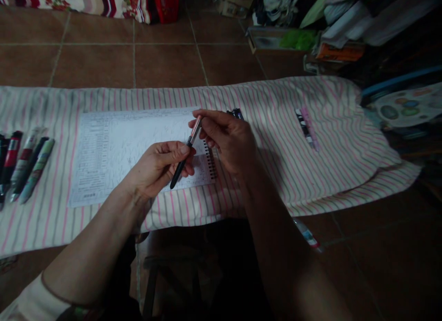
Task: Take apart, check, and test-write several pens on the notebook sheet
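Fingers [183, 149] of the left hand [155, 166] pinch the pen [177, 172] by its dark barrel, the right hand [232, 139] clasps its upper end, and it slants over the marked paper [120, 143]!

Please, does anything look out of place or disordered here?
The white cloth with pink and grey stripes is rumpled and uneven at its right end. Below its near edge, a clear object with blue and red markings seems to lie on the brown tiled floor, perhaps dropped.
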Tool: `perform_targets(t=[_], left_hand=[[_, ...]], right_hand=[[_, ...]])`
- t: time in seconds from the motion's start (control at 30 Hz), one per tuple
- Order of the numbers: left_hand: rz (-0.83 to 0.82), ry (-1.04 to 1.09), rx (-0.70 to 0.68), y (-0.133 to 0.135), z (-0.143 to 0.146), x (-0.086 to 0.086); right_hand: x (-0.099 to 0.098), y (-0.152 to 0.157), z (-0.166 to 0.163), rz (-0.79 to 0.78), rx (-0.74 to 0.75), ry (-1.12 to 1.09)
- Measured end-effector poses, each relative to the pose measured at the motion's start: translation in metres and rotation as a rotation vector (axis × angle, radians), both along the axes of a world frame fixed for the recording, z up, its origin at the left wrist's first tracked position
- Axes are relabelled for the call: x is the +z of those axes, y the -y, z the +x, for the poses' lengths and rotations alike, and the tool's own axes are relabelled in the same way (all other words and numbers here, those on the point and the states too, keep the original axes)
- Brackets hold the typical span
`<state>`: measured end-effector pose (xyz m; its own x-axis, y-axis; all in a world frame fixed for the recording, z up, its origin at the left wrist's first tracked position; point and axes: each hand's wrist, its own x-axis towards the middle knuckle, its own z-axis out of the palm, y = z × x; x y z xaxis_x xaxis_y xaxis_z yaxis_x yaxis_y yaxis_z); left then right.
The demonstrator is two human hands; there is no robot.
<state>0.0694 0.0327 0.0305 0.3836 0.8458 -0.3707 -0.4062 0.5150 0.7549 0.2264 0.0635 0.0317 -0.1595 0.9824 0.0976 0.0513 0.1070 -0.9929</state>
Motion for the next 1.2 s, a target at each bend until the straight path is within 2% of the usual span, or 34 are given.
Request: perform_targets(t=[0.23,0.43,0.6,0.67,0.83,0.9,1.03,1.2], left_hand=[[-0.057,0.047,-0.004,0.001,0.001,0.001],[-0.136,0.112,0.019,0.001,0.004,0.001],[-0.147,0.133,0.026,-0.001,0.003,-0.002],[-0.138,0.143,0.030,-0.002,0.002,-0.002],[-0.089,0.150,0.023,-0.002,-0.001,-0.002],[-0.069,0.134,0.005,-0.001,-0.001,-0.002],[-0.034,0.070,-0.040,0.001,-0.001,-0.001],[-0.022,0.014,-0.024,0.003,0.001,-0.001]], right_hand=[[-0.004,-0.003,-0.004,0.018,-0.012,-0.032],[-0.005,-0.005,-0.013,0.088,-0.092,0.092],[-0.004,-0.004,-0.020,0.033,-0.128,0.031],[-0.004,-0.003,-0.020,-0.022,-0.098,-0.054],[-0.003,-0.003,-0.010,-0.125,0.114,-0.217],[-0.003,-0.004,-0.006,-0.140,0.132,-0.237],[-0.003,-0.005,-0.005,-0.181,0.081,-0.200],[-0.002,-0.001,-0.012,-0.115,-0.034,-0.051]])
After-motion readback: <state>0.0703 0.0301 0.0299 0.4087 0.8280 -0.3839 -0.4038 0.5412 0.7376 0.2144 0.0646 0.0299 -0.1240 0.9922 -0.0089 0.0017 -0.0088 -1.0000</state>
